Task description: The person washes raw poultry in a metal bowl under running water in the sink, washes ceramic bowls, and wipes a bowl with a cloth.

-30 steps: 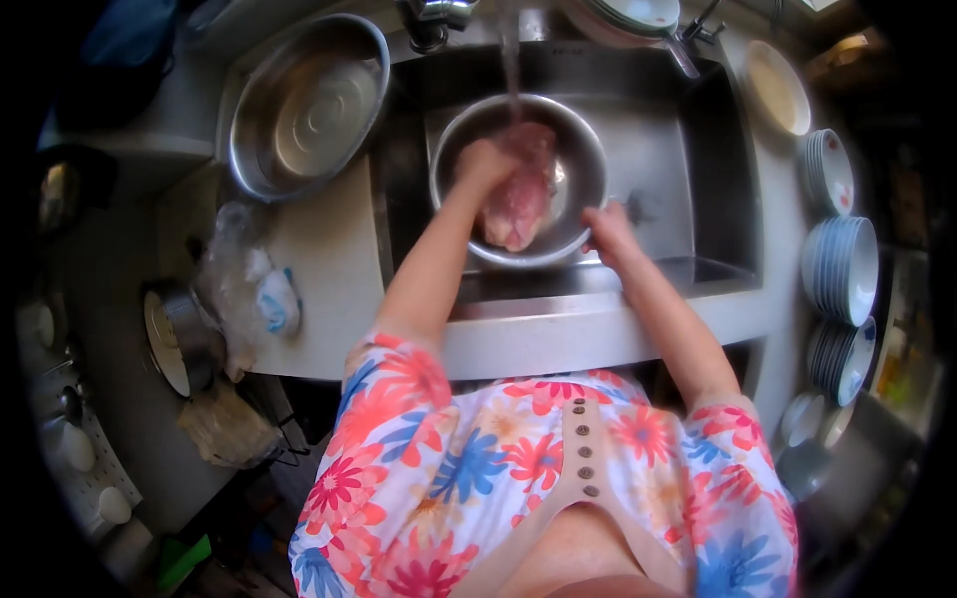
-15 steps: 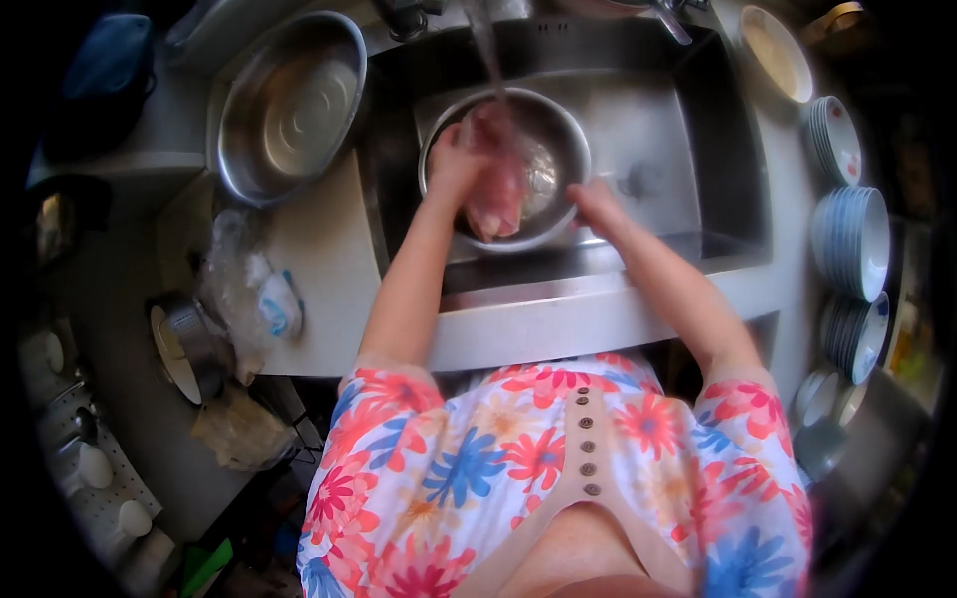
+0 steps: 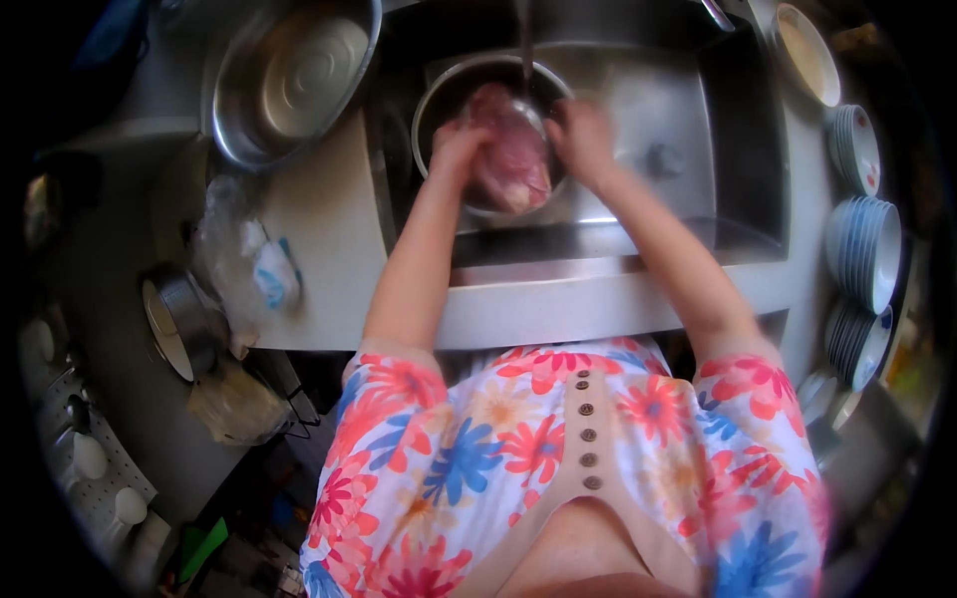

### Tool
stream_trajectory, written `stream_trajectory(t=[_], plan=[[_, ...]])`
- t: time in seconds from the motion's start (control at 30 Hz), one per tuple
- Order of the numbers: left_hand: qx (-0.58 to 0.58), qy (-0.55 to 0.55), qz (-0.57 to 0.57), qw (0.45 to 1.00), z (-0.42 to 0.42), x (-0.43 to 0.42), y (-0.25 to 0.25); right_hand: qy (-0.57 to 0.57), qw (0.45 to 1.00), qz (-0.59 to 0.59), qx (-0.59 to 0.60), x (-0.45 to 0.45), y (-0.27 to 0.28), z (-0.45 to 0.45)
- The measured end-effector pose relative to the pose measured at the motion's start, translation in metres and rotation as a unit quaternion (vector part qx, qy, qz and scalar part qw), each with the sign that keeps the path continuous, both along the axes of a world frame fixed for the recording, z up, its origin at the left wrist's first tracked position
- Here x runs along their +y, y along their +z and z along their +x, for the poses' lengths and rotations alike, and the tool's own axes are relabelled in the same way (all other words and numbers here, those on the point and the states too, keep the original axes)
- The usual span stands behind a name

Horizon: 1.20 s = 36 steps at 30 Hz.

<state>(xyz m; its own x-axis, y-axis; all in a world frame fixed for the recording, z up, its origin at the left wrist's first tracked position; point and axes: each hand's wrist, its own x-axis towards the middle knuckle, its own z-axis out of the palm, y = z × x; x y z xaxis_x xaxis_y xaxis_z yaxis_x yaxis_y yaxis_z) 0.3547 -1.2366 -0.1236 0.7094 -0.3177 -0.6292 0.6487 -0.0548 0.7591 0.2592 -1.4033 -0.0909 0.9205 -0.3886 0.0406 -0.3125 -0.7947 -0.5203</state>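
Observation:
A large piece of raw pink meat is in a round metal bowl inside the sink, under a stream of running water. My left hand grips the meat along its left side. Over the bowl's right rim is my right hand, smeared by motion, with its fingers toward the meat; whether they touch it is unclear.
A big metal basin stands on the counter left of the sink. Below it lies a clear plastic bag. Stacked bowls, plates and a pale oval dish line the right side.
My right hand has left the bowl's lower right rim and moved up and inward over the bowl. My left hand still holds the meat, which has shifted within the bowl. The view has shifted too.

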Motion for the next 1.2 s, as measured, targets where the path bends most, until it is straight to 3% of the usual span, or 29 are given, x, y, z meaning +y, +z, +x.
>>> stream_trajectory(t=[0.1, 0.2, 0.23, 0.27, 0.5, 0.6, 0.7, 0.8, 1.0, 1.1, 1.2], plan=[[0.002, 0.011, -0.035, 0.999, -0.006, -0.002, 0.011, 0.057, 0.990, -0.073, -0.107, 0.023, 0.016, 0.003], [0.022, 0.022, -0.048, 0.998, -0.006, -0.002, 0.011, -0.021, 0.991, 0.128, 0.025, 0.032, -0.010, 0.006], [0.024, 0.028, -0.063, 0.997, -0.006, -0.001, 0.007, -0.059, 0.975, 0.200, 0.078, 0.033, -0.021, 0.008], [0.026, 0.035, -0.076, 0.996, -0.006, 0.002, 0.003, -0.018, 0.936, 0.337, 0.101, 0.027, -0.024, 0.009], [0.120, 0.069, -0.094, 0.986, 0.004, 0.010, -0.024, -0.064, 0.933, 0.343, 0.085, 0.030, -0.056, 0.012], [0.123, 0.051, -0.127, 0.983, 0.005, 0.010, -0.027, -0.091, 0.895, 0.432, 0.071, 0.030, -0.054, 0.012], [0.138, -0.033, -0.040, 0.989, -0.002, 0.014, -0.025, -0.117, 0.830, 0.538, 0.091, 0.035, -0.025, 0.009], [0.092, -0.025, -0.039, 0.995, -0.003, 0.019, -0.027, -0.111, 0.786, 0.600, 0.098, 0.034, -0.031, 0.010], [-0.002, -0.070, -0.011, 0.997, -0.005, 0.020, -0.004, -0.105, 0.809, 0.569, 0.104, 0.020, -0.022, 0.035], [-0.051, -0.120, 0.014, 0.991, -0.006, 0.020, 0.008, -0.046, 0.906, 0.413, -0.082, 0.012, -0.069, 0.062], [-0.075, -0.151, 0.025, 0.985, -0.006, 0.021, 0.016, 0.044, 0.926, 0.375, 0.012, -0.003, -0.057, 0.073]])
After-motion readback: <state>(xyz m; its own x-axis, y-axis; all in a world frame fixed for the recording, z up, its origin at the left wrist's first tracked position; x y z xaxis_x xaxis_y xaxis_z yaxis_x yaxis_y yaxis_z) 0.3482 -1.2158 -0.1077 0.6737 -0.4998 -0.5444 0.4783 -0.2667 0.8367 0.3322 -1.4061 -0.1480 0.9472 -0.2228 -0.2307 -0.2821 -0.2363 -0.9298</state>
